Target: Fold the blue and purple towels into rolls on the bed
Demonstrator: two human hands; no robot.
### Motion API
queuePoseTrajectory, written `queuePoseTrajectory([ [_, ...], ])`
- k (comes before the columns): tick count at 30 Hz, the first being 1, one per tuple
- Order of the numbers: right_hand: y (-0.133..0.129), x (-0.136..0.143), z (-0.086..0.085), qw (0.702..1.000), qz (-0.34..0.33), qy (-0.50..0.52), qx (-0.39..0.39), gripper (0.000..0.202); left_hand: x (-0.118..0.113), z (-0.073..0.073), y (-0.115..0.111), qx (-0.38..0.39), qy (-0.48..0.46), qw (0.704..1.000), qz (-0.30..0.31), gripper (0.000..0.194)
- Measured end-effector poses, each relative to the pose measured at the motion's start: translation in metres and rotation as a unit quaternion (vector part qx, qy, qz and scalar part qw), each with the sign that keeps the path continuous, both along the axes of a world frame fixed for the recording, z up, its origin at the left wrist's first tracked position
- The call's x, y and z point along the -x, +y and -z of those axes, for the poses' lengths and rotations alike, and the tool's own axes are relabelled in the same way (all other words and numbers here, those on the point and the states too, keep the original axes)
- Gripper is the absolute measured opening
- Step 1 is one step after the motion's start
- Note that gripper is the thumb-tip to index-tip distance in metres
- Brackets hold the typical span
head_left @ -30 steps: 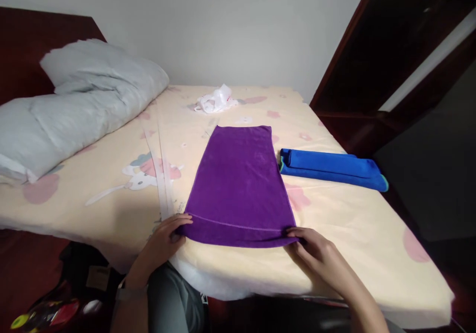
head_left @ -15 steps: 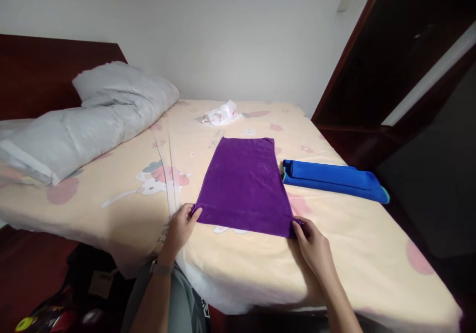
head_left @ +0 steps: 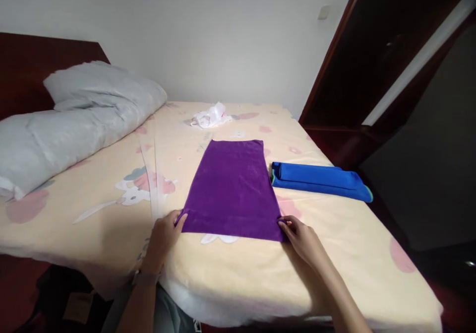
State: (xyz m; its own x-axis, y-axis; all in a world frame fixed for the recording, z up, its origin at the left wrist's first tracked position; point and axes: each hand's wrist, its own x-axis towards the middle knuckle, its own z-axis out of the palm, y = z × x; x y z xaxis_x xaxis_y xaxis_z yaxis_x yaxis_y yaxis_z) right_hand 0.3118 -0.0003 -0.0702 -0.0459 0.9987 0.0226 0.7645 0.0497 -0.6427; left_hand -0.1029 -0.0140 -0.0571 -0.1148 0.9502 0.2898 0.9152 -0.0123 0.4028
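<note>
A purple towel point(head_left: 232, 189) lies spread flat on the bed, its narrow-looking far edge toward the wall. My left hand point(head_left: 169, 231) pinches its left side close to the near corner. On the opposite side, my right hand point(head_left: 299, 233) grips the towel's right edge near the other near corner, thumb and fingers closed on the cloth. Just right of the towel rests a folded blue cloth point(head_left: 320, 179) with a green-edged border; neither hand touches it.
The bed point(head_left: 345, 243) has a cream sheet with rabbit and strawberry prints. A crumpled white plastic bag point(head_left: 211, 116) sits beyond the towel. At left, a grey quilt point(head_left: 85, 109) is heaped by the dark headboard point(head_left: 48, 52). A dark wooden door frame point(head_left: 330, 60) stands at right.
The view has turned slightly right, so everything shifts left in the picture. Both hands keep hold of the towel's sides, and the towel still lies flat.
</note>
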Motion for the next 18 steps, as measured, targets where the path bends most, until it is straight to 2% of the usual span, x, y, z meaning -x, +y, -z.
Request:
queuePoseTrajectory([
  [5, -0.002, 0.006, -0.008, 0.997, 0.025, -0.065, 0.019, 0.026, 0.0, 0.005, -0.005, 0.007, 0.088, 0.996, -0.017, 0.029],
  [9, 0.001, 0.008, -0.014, 0.991, 0.037, -0.117, 0.045, 0.023, 0.007, 0.012, 0.001, 0.033, 0.066, 0.996, -0.045, 0.028],
  [12, 0.001, 0.008, -0.015, 0.99, 0.045, -0.127, 0.036, 0.021, 0.01, 0.011, 0.001, 0.047, 0.01, 0.998, -0.041, 0.026],
  [15, -0.003, 0.007, -0.022, 0.986, 0.065, -0.15, -0.022, 0.023, 0.009, 0.002, -0.005, -0.021, 0.003, 1.0, -0.003, 0.034],
  [18, -0.009, 0.005, -0.035, 0.983, 0.061, -0.117, -0.131, 0.029, 0.005, -0.011, -0.014, -0.121, 0.015, 0.991, 0.054, 0.027],
])
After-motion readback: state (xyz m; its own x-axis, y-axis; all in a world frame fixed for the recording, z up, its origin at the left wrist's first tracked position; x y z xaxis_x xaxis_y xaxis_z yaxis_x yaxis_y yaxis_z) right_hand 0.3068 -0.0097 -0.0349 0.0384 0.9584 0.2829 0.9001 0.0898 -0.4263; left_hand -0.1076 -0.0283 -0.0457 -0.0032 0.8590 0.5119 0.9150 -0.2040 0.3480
